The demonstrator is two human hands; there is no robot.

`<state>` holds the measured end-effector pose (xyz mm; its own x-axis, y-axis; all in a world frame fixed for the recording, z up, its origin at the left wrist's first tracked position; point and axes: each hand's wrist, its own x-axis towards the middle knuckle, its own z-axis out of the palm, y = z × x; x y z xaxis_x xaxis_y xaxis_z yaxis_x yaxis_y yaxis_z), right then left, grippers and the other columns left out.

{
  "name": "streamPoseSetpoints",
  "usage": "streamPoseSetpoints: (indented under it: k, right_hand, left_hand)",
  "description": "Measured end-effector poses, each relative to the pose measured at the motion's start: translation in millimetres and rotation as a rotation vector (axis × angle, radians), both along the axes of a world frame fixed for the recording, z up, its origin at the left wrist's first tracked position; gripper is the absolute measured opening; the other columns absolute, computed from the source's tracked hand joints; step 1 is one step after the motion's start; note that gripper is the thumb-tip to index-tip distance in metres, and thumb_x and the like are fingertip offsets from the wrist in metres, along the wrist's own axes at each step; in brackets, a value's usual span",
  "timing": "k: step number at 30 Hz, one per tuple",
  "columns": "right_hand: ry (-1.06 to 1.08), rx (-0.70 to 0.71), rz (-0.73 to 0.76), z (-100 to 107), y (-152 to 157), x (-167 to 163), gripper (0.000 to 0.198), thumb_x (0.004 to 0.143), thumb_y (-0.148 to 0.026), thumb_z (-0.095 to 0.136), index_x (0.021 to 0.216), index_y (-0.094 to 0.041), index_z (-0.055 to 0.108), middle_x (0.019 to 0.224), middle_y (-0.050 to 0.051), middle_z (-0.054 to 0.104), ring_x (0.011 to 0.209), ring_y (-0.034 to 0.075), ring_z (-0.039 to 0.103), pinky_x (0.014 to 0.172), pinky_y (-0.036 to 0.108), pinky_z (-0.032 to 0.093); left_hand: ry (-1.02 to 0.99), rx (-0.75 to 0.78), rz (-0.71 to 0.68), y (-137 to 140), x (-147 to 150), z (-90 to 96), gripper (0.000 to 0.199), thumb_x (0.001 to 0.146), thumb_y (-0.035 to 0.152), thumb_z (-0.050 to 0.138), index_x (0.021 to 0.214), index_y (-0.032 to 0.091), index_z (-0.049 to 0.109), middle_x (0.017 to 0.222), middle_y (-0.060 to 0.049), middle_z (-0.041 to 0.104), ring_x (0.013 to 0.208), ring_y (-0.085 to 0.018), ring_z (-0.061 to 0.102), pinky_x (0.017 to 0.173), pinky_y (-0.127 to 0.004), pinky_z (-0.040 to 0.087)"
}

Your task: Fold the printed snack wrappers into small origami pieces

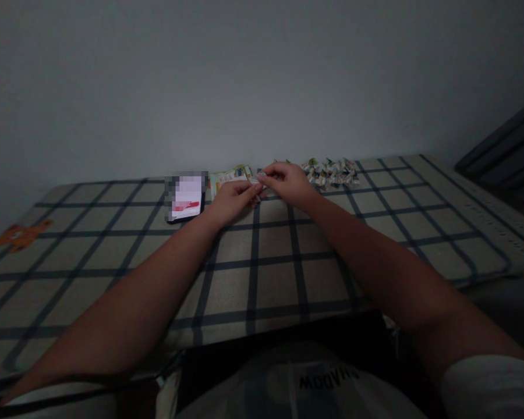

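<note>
My left hand [233,201] and my right hand [290,183] meet near the back of the table. Both are closed, thumbs and fingers pinching a small wrapped candy [261,176] in a pale wrapper. Fingers cover much of it, so its exact shape is hard to make out. Just beyond my left hand lies a flat packet [231,175] with green, yellow and white print. To the right of my right hand, a cluster of wrapped candies [332,173] with twisted white and green wrappers lies on the cloth, partly behind that hand.
A lit phone [187,198], its screen partly blurred, lies left of the packet. The checked tablecloth [271,279] covers the table, which stands against a plain wall [262,81]. An orange cartoon figure [20,235] shows at the left edge. Dark slatted furniture [506,142] stands at the right.
</note>
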<state>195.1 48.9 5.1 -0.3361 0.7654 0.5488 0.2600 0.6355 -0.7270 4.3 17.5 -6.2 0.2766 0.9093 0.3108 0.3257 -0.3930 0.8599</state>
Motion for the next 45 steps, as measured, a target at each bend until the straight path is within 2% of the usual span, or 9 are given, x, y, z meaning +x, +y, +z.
streamPoseSetpoints:
  k: [3,8,15,23,26,31,36,42,45]
  right_hand:
    - [-0.026,0.025,-0.007,-1.3,0.3,0.4,0.018,0.086,-0.035,0.069,0.087,-0.016,0.071,0.083,0.004,0.069,0.077,0.016,0.059,0.076,0.031,0.048]
    - [-0.137,0.191,-0.043,1.5,-4.7,0.8,0.013,0.09,-0.028,0.067,0.083,-0.017,0.066,0.084,0.003,0.065,0.078,0.016,0.056,0.077,0.031,0.046]
    - [-0.276,0.484,-0.065,2.1,-14.9,-1.3,0.011,0.094,-0.018,0.057,0.084,-0.018,0.062,0.086,0.006,0.06,0.087,0.02,0.054,0.082,0.035,0.044]
    - [-0.391,0.615,-0.118,4.9,-23.1,-1.2,0.018,0.098,-0.018,0.049,0.088,-0.018,0.065,0.092,0.009,0.061,0.095,0.025,0.053,0.086,0.04,0.044]
    - [-0.355,0.566,-0.123,6.2,-23.7,-0.2,0.017,0.098,-0.02,0.051,0.089,-0.018,0.067,0.093,0.009,0.062,0.095,0.024,0.054,0.087,0.039,0.045]
    - [-0.172,0.324,-0.087,9.9,-18.9,0.2,0.017,0.097,-0.033,0.06,0.092,-0.02,0.069,0.089,0.006,0.064,0.085,0.02,0.056,0.084,0.036,0.047]
    - [-0.036,0.148,-0.082,10.3,-10.5,1.4,0.027,0.096,-0.042,0.063,0.086,-0.019,0.073,0.084,0.004,0.067,0.083,0.017,0.058,0.079,0.032,0.046]
    - [-0.07,0.143,-0.054,7.7,-7.5,3.5,0.021,0.092,-0.035,0.068,0.081,-0.018,0.075,0.082,0.004,0.069,0.081,0.017,0.059,0.08,0.032,0.046]
    - [-0.065,0.174,-0.035,7.6,-6.9,3.7,0.019,0.091,-0.033,0.069,0.08,-0.019,0.075,0.08,0.004,0.069,0.08,0.017,0.06,0.08,0.032,0.046]
  left_hand:
    - [0.022,-0.021,-0.047,-2.4,0.4,1.4,0.053,0.089,0.066,0.06,0.076,0.017,0.075,0.06,-0.003,0.062,0.054,-0.013,0.053,0.053,-0.026,0.038]
    - [0.125,0.037,0.056,-8.6,-0.1,9.6,0.049,0.088,0.059,0.061,0.066,0.017,0.072,0.048,0.001,0.05,0.046,-0.011,0.04,0.046,-0.025,0.026]
    - [-0.027,-0.105,0.066,-12.8,4.5,16.8,0.039,0.081,0.048,0.065,0.057,0.017,0.067,0.046,0.0,0.05,0.043,-0.009,0.038,0.044,-0.024,0.024]
    - [-0.219,-0.221,0.03,-13.4,9.4,18.5,0.028,0.072,0.034,0.066,0.05,0.017,0.062,0.045,0.0,0.053,0.041,-0.007,0.038,0.042,-0.022,0.025]
    - [-0.237,-0.232,0.015,-11.5,10.7,15.0,0.028,0.074,0.039,0.069,0.057,0.017,0.067,0.05,-0.002,0.059,0.043,-0.009,0.043,0.043,-0.023,0.03]
    - [-0.235,-0.115,-0.031,-11.6,10.8,10.6,0.045,0.079,0.06,0.072,0.065,0.018,0.069,0.057,-0.003,0.062,0.048,-0.01,0.048,0.047,-0.024,0.036]
    - [-0.082,0.004,0.052,-10.2,8.0,6.6,0.05,0.086,0.066,0.066,0.071,0.018,0.073,0.055,-0.001,0.059,0.051,-0.012,0.049,0.049,-0.025,0.037]
    - [-0.101,0.149,0.203,-1.9,4.6,-0.3,0.048,0.079,0.058,0.078,0.106,0.02,0.079,0.089,-0.007,0.077,0.077,-0.019,0.068,0.069,-0.028,0.052]
    - [-0.139,0.22,0.21,-3.8,3.9,4.3,0.042,0.08,0.058,0.077,0.099,0.02,0.081,0.1,-0.008,0.079,0.092,-0.021,0.071,0.085,-0.033,0.055]
